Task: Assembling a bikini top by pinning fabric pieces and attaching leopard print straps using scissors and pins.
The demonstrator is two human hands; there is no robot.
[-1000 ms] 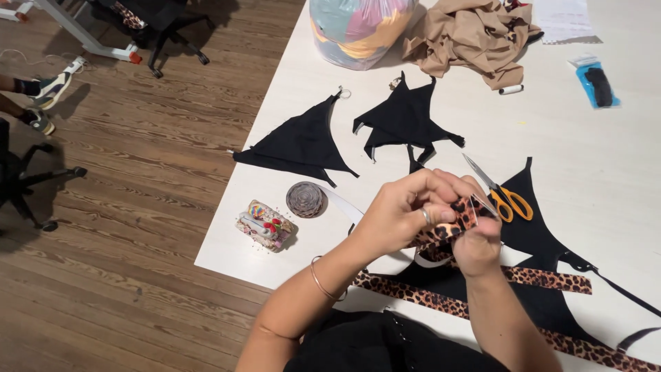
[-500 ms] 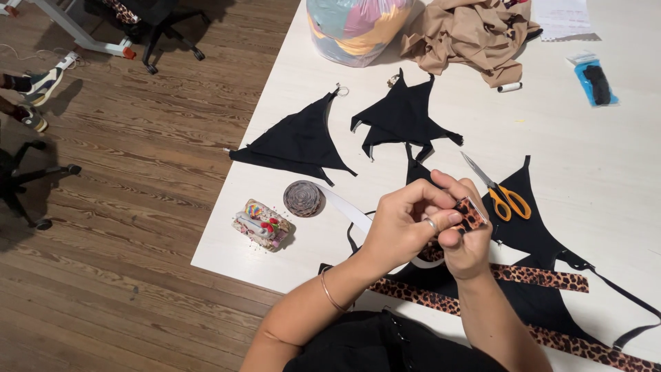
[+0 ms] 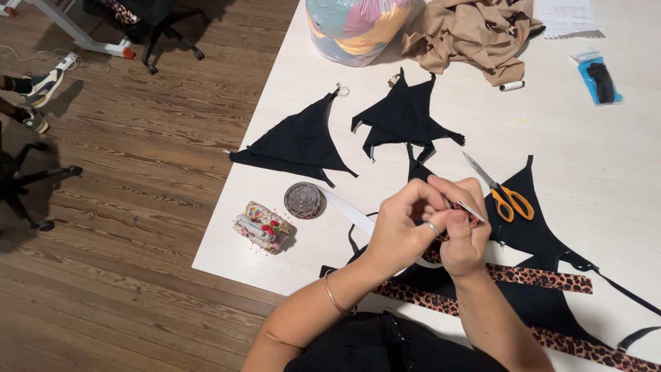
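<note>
Both hands stay joined: left hand (image 3: 399,231) and right hand (image 3: 463,231) pinch a small silvery pin (image 3: 471,211); orange scissors (image 3: 506,198) at two o'clock. Slipping could prick fingers.

A white desk (image 3: 620,151) fills the right of the view over a wooden plank floor (image 3: 138,275). At twelve o'clock stands a clear bag (image 3: 358,27) stuffed with pastel cloth, a crumpled tan fabric (image 3: 475,31) just beside it at one o'clock. A small white thread spool (image 3: 511,86) lies near the tan cloth, a blue packet (image 3: 597,76) at two o'clock. Two black fabric triangles (image 3: 296,141) (image 3: 406,117) lie near the centre. A pincushion (image 3: 264,226) sits at the desk's eight o'clock edge, a coiled tape roll (image 3: 303,200) just beside it. A chair base (image 3: 27,186) stands at nine o'clock.
</note>
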